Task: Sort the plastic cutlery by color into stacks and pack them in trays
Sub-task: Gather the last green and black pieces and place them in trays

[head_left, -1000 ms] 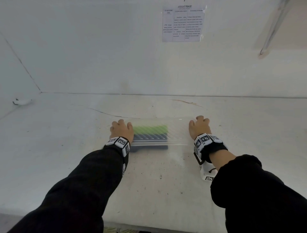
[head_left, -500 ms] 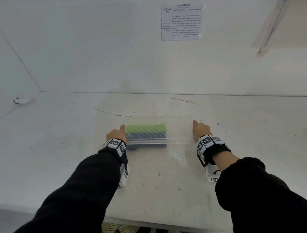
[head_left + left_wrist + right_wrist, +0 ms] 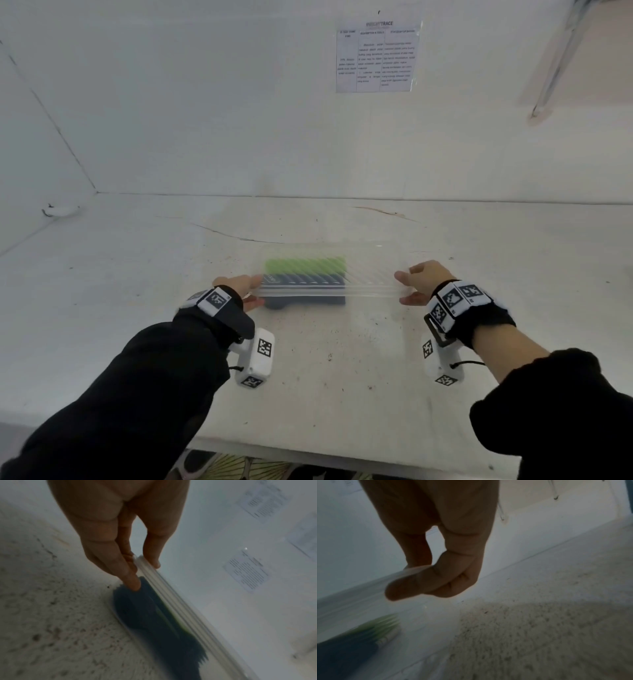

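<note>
Where both hands pressed down before, we now see left hand (image 3: 239, 287) and right hand (image 3: 419, 281) pinching the tray (image 3: 373, 274) ends, apparently lifting it.

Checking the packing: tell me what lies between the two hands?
The clear tray, holding green cutlery and dark cutlery, pinched by left hand and right hand; head view.

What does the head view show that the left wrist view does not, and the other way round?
Only the head view shows the right hand at the clear tray's right end, both wrist cameras, and the green cutlery stack as a full row.

Only the left wrist view shows the left hand's pinch up close: thumb above the tray rim, fingers beneath.

Both show the left hand, the tray, the dark blue cutlery stack, the speckled table and the paper sheet on the wall.
</note>
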The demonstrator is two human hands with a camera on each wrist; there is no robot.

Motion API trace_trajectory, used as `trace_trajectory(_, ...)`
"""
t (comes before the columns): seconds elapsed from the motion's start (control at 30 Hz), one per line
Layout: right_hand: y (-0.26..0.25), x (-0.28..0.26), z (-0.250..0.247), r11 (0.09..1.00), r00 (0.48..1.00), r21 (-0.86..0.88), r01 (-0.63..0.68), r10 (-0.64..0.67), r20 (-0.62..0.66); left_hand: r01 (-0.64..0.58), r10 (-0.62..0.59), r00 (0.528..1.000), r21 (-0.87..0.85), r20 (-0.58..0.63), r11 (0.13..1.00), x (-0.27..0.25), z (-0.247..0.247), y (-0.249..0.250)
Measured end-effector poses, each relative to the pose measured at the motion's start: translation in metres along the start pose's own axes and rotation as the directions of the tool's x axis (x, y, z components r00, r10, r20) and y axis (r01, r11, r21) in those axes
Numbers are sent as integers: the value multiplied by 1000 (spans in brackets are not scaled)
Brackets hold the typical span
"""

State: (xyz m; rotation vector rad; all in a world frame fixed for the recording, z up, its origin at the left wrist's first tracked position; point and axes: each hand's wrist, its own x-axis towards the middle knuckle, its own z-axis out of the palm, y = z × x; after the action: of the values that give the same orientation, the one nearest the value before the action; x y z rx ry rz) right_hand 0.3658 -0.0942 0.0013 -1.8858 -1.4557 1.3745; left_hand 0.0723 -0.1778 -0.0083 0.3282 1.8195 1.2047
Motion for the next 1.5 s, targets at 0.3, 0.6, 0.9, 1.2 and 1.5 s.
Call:
trace_trajectory(0.3,7,-10,10,994,990,109,13,3,-142,25,-24,1000,-56,11,998,-5,0,-1)
trace_trajectory(0.6,16,-13,7,840,997,538,-69,76,9,33,-27,999,-171,38,985,-24,-2,-6)
trace_trajectory(0.9,20,1,5,922,998,385,-46,24,61,72,-63,997,-194,49,978,-13,-8,-6)
trace_trajectory(1.2,-22,21,11,973,957,-193,125,-169,-237,-358,343,924,699,170,619,25,10,34)
trace_trajectory(1.5,-41,47,23,976,962,-210,61,-113,-247,-272,259,957,727,134,631,57,35,43)
